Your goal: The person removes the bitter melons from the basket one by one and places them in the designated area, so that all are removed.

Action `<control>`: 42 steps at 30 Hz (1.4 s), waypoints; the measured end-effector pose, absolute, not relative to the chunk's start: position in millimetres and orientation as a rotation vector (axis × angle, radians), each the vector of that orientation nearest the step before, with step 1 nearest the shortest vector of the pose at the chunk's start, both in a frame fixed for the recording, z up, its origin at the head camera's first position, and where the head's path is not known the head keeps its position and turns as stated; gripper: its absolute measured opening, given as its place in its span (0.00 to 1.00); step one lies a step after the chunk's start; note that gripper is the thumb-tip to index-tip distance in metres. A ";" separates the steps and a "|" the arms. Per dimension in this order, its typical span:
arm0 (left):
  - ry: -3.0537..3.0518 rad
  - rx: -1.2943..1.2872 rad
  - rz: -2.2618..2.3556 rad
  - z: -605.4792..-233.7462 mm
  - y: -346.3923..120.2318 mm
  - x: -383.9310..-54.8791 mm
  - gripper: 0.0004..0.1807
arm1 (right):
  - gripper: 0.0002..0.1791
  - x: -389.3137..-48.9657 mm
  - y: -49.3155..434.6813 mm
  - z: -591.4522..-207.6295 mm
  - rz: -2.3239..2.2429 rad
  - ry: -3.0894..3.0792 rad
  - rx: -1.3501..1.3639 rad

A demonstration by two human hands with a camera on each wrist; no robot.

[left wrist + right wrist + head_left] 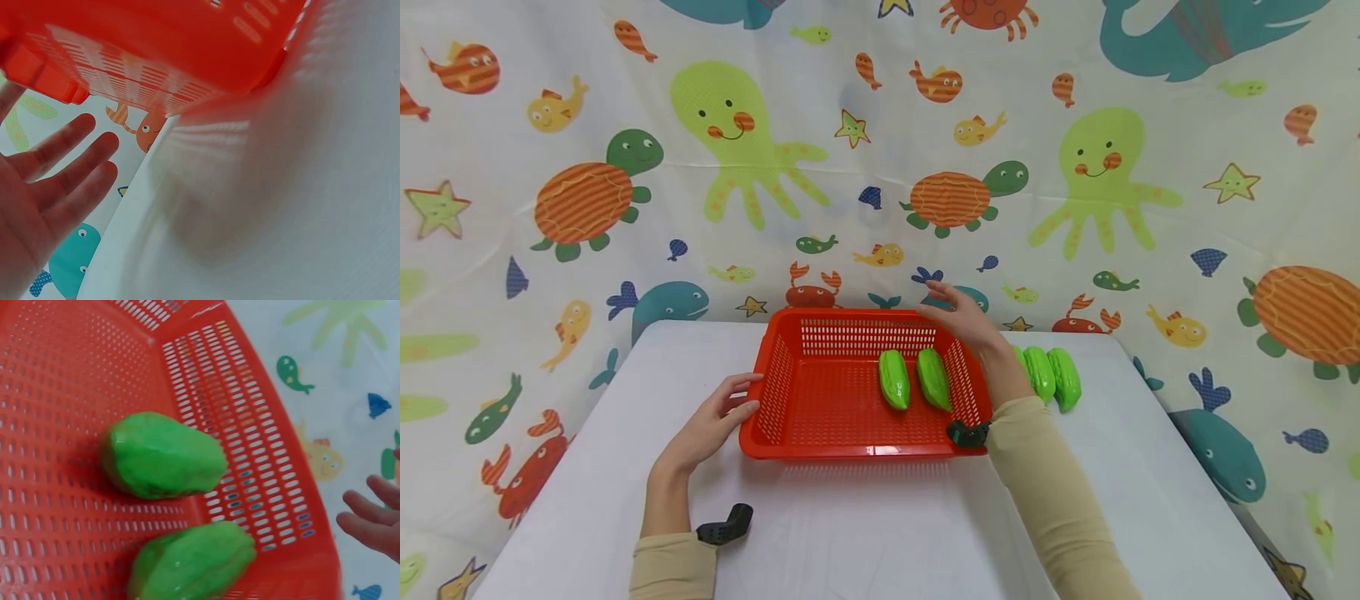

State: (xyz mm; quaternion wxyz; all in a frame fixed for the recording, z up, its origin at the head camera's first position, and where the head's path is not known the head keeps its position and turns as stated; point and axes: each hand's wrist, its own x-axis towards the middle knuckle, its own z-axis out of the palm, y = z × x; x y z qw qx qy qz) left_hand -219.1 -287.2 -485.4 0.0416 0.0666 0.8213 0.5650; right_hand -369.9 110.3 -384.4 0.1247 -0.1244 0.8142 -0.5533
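A red plastic basket (831, 400) with slotted walls stands on the white table. Two glossy green ridged fruits lie inside, toward its right side: one fruit (894, 380) left of the other (933, 379). My left hand (711, 425) is at the basket's left rim, its fingers loosely extended; in the left wrist view, several fingers (84, 164) are straight and apart from the wall. Above the back right corner, my right hand (962, 317) hovers with relaxed fingers and nothing in it. More green fruits (1064, 379) lie right of the basket, partly hidden by my right forearm.
A white cloth (880, 125) printed with sea animals hangs behind the table (865, 533) and along its sides. Each wrist carries a small black device (726, 525) near the sleeve cuff. The basket's flared rim overhangs the tabletop.
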 end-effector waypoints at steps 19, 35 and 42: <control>2.491 0.229 1.743 -484.4 -296.0 -228.8 0.31 | 0.37 -387.6 86.8 -406.6 -1.510 2.287 -0.328; 2.465 0.239 1.734 -485.2 -306.5 -247.3 0.31 | 0.29 -406.2 74.9 -416.1 -1.414 2.267 -0.445; 2.470 0.256 1.715 -485.8 -310.8 -259.0 0.30 | 0.31 -412.9 67.7 -419.3 -1.260 2.249 -0.373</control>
